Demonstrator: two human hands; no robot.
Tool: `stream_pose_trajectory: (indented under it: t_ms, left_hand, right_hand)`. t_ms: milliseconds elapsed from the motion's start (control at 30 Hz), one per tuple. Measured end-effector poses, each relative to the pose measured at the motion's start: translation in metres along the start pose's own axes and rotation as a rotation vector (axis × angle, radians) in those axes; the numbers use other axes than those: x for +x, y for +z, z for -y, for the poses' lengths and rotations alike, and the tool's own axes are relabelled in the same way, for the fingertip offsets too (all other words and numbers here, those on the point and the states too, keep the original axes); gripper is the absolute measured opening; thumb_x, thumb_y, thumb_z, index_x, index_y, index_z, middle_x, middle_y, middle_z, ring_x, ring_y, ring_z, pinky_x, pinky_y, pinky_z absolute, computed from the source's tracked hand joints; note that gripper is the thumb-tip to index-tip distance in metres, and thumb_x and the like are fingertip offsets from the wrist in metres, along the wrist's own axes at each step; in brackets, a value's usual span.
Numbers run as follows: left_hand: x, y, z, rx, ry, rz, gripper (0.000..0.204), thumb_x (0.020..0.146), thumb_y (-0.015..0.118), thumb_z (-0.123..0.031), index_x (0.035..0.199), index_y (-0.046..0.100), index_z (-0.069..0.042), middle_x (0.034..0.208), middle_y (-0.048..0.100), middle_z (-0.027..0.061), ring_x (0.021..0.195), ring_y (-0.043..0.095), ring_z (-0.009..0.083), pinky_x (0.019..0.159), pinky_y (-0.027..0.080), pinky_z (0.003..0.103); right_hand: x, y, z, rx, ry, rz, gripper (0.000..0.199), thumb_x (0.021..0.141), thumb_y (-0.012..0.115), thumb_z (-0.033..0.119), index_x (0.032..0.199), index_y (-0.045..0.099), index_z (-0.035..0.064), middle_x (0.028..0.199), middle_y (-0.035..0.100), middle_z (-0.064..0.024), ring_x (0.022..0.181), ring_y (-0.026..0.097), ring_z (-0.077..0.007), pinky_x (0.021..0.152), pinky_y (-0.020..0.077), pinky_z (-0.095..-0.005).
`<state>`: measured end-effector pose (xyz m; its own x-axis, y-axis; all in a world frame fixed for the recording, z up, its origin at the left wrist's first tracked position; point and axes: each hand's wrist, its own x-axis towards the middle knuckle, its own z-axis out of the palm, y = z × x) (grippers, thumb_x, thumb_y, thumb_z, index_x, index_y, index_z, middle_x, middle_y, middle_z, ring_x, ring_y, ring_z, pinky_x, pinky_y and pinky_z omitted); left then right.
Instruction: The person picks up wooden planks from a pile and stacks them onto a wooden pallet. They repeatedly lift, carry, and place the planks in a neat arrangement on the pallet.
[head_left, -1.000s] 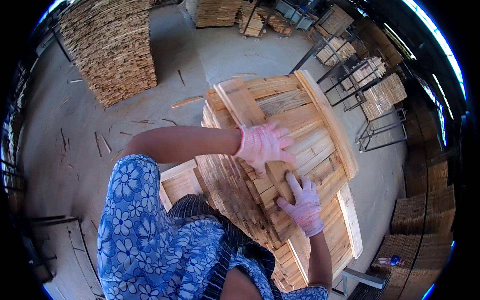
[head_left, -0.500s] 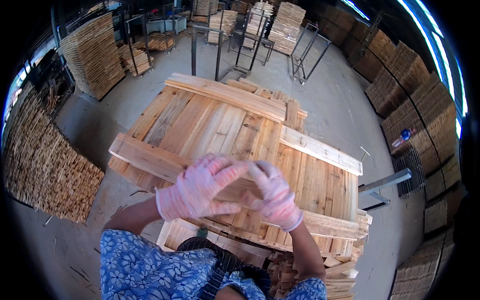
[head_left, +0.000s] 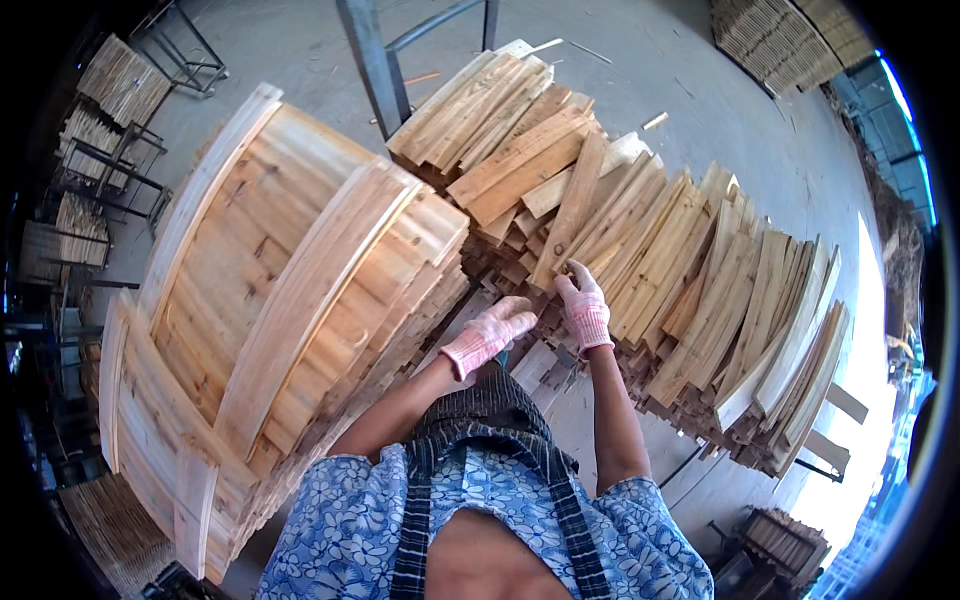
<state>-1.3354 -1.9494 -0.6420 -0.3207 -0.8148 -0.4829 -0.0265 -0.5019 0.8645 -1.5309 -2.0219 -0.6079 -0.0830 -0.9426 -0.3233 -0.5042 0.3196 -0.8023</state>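
A loose pile of short wooden slats [head_left: 650, 240] lies in front of me, fanned out to the right. My right hand [head_left: 584, 306], in a pink-and-white knit glove, reaches into it. Its fingers are curled on the near end of one long slat [head_left: 575, 205] that lies across the pile. My left hand [head_left: 490, 335], gloved the same way, hovers just left of it over the gap between the pile and a stack. Its fingers are stretched out and hold nothing.
A tall stack of nailed board panels [head_left: 290, 290] stands close on my left. A grey metal post [head_left: 368, 60] rises behind the pile. Metal racks with more wood [head_left: 110, 100] stand at the far left, and another wood stack [head_left: 790, 30] on the concrete floor at the top right.
My head has swung from the flat panel stack to the loose slat pile. Both hands have left the board they pressed on. The right hand now reaches into the pile.
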Motion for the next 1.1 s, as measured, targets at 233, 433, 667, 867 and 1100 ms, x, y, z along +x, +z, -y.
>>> stream_pose_trajectory:
  t_ms: [233,433,667,867,1100]
  left_hand:
    - [0.180,0.010,0.041,0.290,-0.221,-0.284,0.063,0.096,0.066,-0.044,0.140,0.055,0.000,0.134,0.065,0.0220,0.125,0.061,0.0332,0.105,0.047,0.040]
    - [0.255,0.005,0.087,0.475,-0.330,-0.193,0.082,0.097,0.059,-0.060,0.152,0.041,-0.003,0.153,0.048,0.0246,0.140,0.048,0.0394,0.113,0.041,0.046]
    - [0.284,0.056,0.051,0.597,-0.547,-0.190,0.109,0.082,0.076,-0.064,0.158,0.027,-0.003,0.152,0.048,0.0264,0.139,0.049,0.0412,0.112,0.044,0.050]
    - [0.274,0.041,0.012,0.392,-0.469,-0.044,0.097,0.080,0.087,-0.043,0.152,0.038,-0.001,0.135,0.063,0.0185,0.122,0.061,0.0277,0.103,0.048,0.037]
    - [0.284,0.034,0.083,-0.167,-0.354,0.175,0.070,0.089,0.079,-0.043,0.140,0.057,-0.001,0.130,0.067,0.0116,0.118,0.062,0.0208,0.101,0.049,0.033]
  right_hand:
    - [0.115,-0.028,-0.086,-0.422,0.196,-0.125,0.066,0.091,0.066,0.039,0.149,0.049,0.0124,0.138,0.058,-0.0238,0.128,0.056,-0.0400,0.106,0.0443,-0.0501]
    - [0.133,-0.092,-0.147,-0.701,0.336,-0.705,0.068,0.092,0.066,0.045,0.149,0.045,0.0152,0.146,0.047,-0.0260,0.135,0.043,-0.0461,0.113,0.0317,-0.0609]
    - [0.102,-0.061,-0.204,-1.019,0.283,-0.592,0.076,0.095,0.059,0.054,0.153,0.042,0.0073,0.151,0.036,-0.0332,0.142,0.030,-0.0536,0.121,0.0127,-0.0653]
    - [0.089,-0.064,-0.174,-0.616,0.403,-0.530,0.077,0.094,0.065,0.046,0.155,0.039,0.0074,0.155,0.032,-0.0318,0.146,0.030,-0.0473,0.119,0.0296,-0.0526]
    - [-0.025,-0.032,-0.233,0.172,0.638,-0.689,0.082,0.097,0.065,0.045,0.156,0.032,-0.0004,0.157,0.037,-0.0279,0.141,0.041,-0.0422,0.117,0.0336,-0.0462]
